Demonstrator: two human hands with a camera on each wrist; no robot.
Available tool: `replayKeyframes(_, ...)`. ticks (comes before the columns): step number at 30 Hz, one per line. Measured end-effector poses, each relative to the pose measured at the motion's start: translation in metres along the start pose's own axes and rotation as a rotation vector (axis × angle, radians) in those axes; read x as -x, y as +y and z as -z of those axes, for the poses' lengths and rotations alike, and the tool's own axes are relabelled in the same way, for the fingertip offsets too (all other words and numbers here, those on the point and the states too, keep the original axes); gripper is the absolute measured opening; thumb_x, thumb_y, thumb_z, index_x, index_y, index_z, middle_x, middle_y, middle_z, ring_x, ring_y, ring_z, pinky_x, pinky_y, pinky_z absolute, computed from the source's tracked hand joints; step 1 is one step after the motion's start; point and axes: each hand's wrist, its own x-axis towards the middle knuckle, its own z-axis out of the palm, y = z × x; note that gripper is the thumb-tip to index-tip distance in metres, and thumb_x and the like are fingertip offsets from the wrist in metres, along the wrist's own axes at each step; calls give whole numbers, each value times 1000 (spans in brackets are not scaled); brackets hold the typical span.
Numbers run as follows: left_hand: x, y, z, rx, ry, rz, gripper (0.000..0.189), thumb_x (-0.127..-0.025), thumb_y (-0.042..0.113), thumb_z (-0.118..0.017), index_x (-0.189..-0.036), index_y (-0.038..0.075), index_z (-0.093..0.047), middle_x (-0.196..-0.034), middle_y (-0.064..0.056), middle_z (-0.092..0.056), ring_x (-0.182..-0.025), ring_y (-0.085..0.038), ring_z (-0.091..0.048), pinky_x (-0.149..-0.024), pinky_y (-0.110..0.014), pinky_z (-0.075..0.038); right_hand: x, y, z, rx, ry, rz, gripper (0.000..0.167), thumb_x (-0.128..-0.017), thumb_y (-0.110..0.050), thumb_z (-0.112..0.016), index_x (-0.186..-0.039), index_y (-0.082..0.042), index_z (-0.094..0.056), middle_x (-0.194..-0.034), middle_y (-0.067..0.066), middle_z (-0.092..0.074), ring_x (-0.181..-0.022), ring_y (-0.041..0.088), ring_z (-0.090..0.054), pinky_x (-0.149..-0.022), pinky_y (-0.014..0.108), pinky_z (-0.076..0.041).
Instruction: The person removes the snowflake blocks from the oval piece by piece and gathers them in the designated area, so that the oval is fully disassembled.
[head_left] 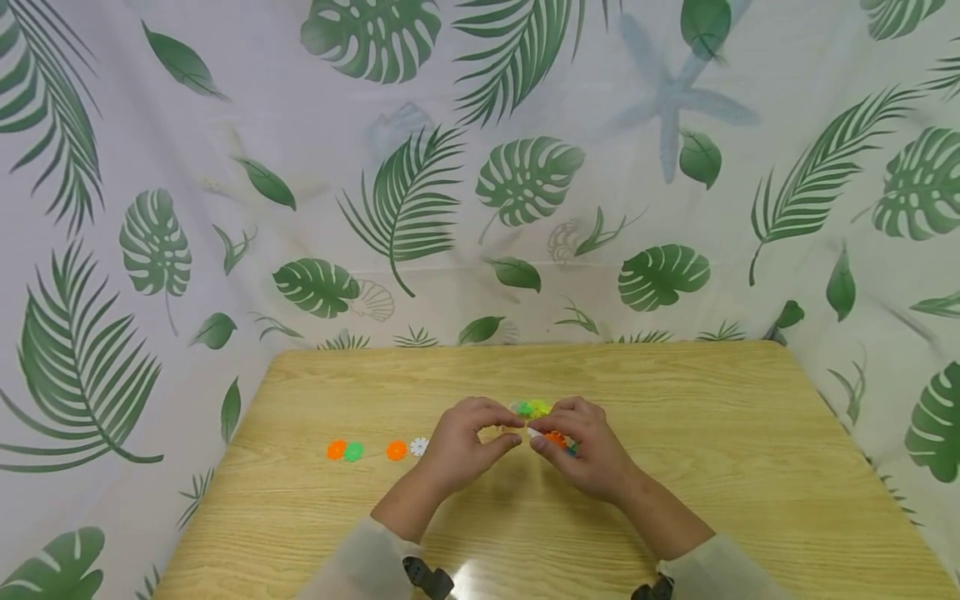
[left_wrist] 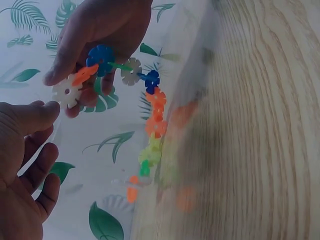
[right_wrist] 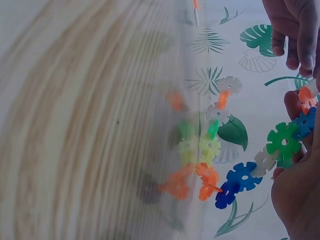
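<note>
A chain of flower-shaped plastic discs [right_wrist: 284, 141] in blue, green, orange, yellow and white hangs from my right hand [head_left: 592, 450] and trails toward the table. Its end has an orange disc [left_wrist: 85, 74] and a white disc [left_wrist: 67, 92], held between the right thumb and fingers. The left hand [left_wrist: 25, 155] comes from the other side. Its thumb tip meets or overlaps the white disc's edge, and whether it pinches the disc is unclear. The other left fingers are loosely bent. In the head view both hands almost meet, hiding part of the chain.
On the wooden table [head_left: 300, 525], left of the hands, lie loose orange [head_left: 396, 450], white [head_left: 419, 447] and green discs [head_left: 353, 452]. A leaf-printed cloth [head_left: 450, 208] stands behind the table and along its sides.
</note>
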Motion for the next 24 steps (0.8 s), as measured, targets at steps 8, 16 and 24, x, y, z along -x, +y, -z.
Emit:
replayKeyframes(8,-5,5,-9,-30,-5,-34,11,-91,20,-82,-102,22,-82,-107,13,-69,-104,-9,-61,-89,-33,-53,-1,-4,-2,-15,-1,2,19,-95,-15,-76,-112,-24,-79,-100,-18,-71,-104,18,-53,-96,61,-32)
replayKeyframes(16,-6,6,-9,-77,9,-31,7,-93,20,-80,-100,21,-81,-107,11,-69,-105,-10,-61,-92,-33,-53,5,-4,0,3,16,13,35,-87,-18,-85,-120,-13,-76,-102,-12,-70,-108,21,-55,-99,64,-31)
replayKeyframes(24,-5,3,-9,-71,52,-23,7,-93,19,-80,-100,17,-80,-106,11,-72,-105,-11,-63,-91,-35,-55,10,1,1,78,83,59,52,-73,-22,-95,-119,-8,-74,-105,-5,-73,-107,25,-57,-97,64,-32)
